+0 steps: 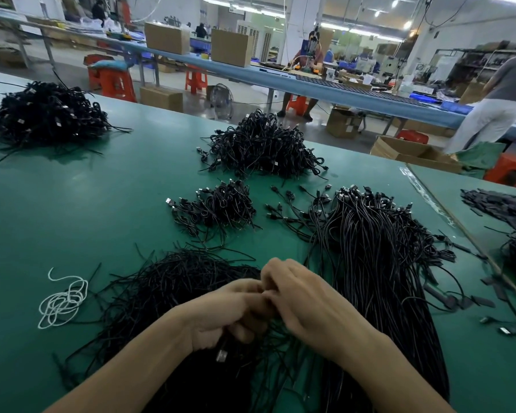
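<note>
Both hands meet low over the smooth green table mat [102, 189], close to the near edge. The left hand [230, 311] has its fingers curled tight round a thin black rubbery cable [224, 342], whose squared metal plug hangs just beneath the palm. The right hand [307, 302] presses in from the other side, knuckles up and fingers bent inward so that their tips touch the left hand's. What they pinch there is hidden, so I cannot tell whether they have the same cable. Under the wrists lies a loose heap of fine black wiry strands [176, 281], scattered and springy. To the right runs a long sheaf of glossy black cables [379, 263], laid roughly parallel with their plugs fanned at the far end. Farther out sit a small mound of coiled black cables [221, 204] and a larger tangled mound [262, 144]. A loop of white twisted string [61, 302] lies to the left, well apart.
</note>
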Demonstrator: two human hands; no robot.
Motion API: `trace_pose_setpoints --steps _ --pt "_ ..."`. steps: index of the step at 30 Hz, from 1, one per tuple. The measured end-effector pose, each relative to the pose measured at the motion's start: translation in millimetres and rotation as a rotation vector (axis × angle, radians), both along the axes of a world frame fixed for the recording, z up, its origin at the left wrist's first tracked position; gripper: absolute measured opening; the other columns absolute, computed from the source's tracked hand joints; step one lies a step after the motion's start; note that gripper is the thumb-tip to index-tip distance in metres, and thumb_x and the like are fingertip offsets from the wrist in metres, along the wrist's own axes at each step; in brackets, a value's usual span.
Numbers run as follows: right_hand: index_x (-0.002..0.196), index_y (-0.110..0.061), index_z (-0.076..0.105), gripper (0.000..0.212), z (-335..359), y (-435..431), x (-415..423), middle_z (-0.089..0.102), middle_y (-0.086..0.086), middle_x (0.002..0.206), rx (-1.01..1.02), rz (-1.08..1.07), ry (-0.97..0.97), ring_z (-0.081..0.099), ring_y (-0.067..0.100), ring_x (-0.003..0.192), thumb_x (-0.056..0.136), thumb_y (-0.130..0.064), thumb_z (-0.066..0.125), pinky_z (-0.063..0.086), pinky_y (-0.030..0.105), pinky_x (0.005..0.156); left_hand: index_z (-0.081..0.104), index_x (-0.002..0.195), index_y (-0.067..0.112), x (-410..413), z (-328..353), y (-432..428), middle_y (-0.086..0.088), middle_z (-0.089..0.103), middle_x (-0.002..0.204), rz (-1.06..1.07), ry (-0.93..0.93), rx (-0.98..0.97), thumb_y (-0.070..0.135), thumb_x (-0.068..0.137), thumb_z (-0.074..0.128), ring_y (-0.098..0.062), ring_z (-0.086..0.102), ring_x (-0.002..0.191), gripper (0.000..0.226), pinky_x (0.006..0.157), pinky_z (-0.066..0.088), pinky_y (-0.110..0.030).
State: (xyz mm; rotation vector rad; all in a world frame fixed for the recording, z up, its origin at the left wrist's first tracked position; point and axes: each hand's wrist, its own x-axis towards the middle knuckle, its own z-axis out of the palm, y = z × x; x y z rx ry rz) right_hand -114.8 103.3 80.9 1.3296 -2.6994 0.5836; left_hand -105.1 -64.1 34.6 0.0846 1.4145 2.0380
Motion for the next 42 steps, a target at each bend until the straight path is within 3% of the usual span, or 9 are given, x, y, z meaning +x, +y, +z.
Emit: trace_pose_setpoints --steps 7,10,13,17,24,30,34,38,42 --pt "0.08 -0.035 0.042 0.036 -14.1 -2.3 -3.9 0.057 -0.01 0.08 -0.513 -0.342 -0.052 0.055 0.011 0.077 0.094 -0.011 0.064 0.047 0.025 0.065 0.06 0.118 0.008 -4.2 2.8 10.2 -0.004 0.065 0.086 0.27 0.133 0.22 0.008 0.09 0.065 -0.014 0.061 0.073 0.028 0.062 0.052 -0.025" --pt "0.076 -0.031 0.044 0.037 -15.5 -3.2 -6.3 0.061 -0.011 0.084 -0.75 -0.433 -0.122 0.058 0.01 0.073 0.091 -0.008 0.067 0.049 0.021 0.063 0.06 0.117 0.026 -8.3 4.6 7.4 0.004 0.066 0.109 0.431 0.41 -0.253 0.03 0.076 0.076 -0.009 0.065 0.099 0.045 0.083 0.053 -0.021" --pt "0.072 -0.02 0.044 0.032 -23.5 -5.1 -6.2 0.056 -0.007 0.074 -0.882 -0.531 -0.17 0.05 0.008 0.065 0.091 -0.009 0.068 0.043 0.018 0.06 0.059 0.097 0.037 -11.7 6.8 2.7 0.015 0.053 0.08 0.655 0.696 -0.681 0.045 0.073 0.081 -0.001 0.048 0.067 0.034 0.063 0.04 -0.012" --pt "0.071 -0.018 0.046 0.032 -29.1 -12.0 -8.6 0.064 -0.01 0.076 -1.082 -0.596 -0.23 0.061 0.005 0.073 0.09 -0.006 0.068 0.05 0.019 0.069 0.06 0.091 0.033 -11.7 9.0 12.6 0.004 0.061 0.056 0.57 0.765 -0.652 0.039 0.085 0.075 -0.003 0.048 0.045 0.018 0.048 0.039 -0.013" --pt "0.066 -0.017 0.046 0.036 -28.2 -22.3 -6.8 0.063 -0.009 0.068 -1.347 -0.458 -0.518 0.062 0.003 0.069 0.088 0.003 0.067 0.051 0.015 0.07 0.061 0.112 0.014 -11.0 16.5 25.8 0.003 0.077 0.085 0.566 0.541 -0.344 0.004 0.1 0.053 -0.006 0.072 0.078 0.017 0.068 0.052 -0.014" --pt "0.067 -0.017 0.043 0.038 -32.4 -12.3 -3.5 0.052 -0.002 0.064 -1.29 -0.318 -0.867 0.053 0.008 0.064 0.088 0.006 0.064 0.049 0.02 0.065 0.064 0.109 0.008 -9.1 29.4 19.0 -0.013 0.075 0.106 0.57 0.314 0.077 0.02 0.105 0.031 -0.023 0.071 0.103 0.035 0.084 0.057 -0.03" --pt "0.07 -0.017 0.035 0.041 -34.3 -9.2 -4.9 0.053 -0.004 0.06 -1.284 -0.352 -0.966 0.05 0.006 0.058 0.088 0.006 0.064 0.045 0.018 0.058 0.062 0.091 0.015 -6.6 26.7 16.8 -0.021 0.074 0.1 0.59 0.404 0.025 0.046 0.1 0.04 -0.038 0.069 0.097 0.04 0.092 0.054 -0.043" --pt "0.071 -0.016 0.033 0.045 -29.8 -5.8 -8.7 0.047 0.008 0.064 -1.183 -0.406 -0.748 0.05 0.013 0.062 0.08 0.0 0.074 0.049 0.02 0.062 0.057 0.093 0.004 -1.4 16.7 14.3 -0.009 0.074 0.086 0.554 0.694 -0.119 0.023 0.089 0.067 -0.023 0.07 0.079 0.022 0.073 0.055 -0.026" --pt "0.067 -0.017 0.034 0.045 -27.5 -1.7 -15.4 0.054 -0.006 0.065 -0.919 -0.604 -0.281 0.065 0.006 0.074 0.086 -0.003 0.073 0.052 0.023 0.07 0.06 0.091 0.024 -5.1 5.4 11.8 0.019 0.06 0.075 0.632 0.779 -0.498 0.013 0.08 0.082 -0.004 0.046 0.059 0.027 0.059 0.041 -0.016"
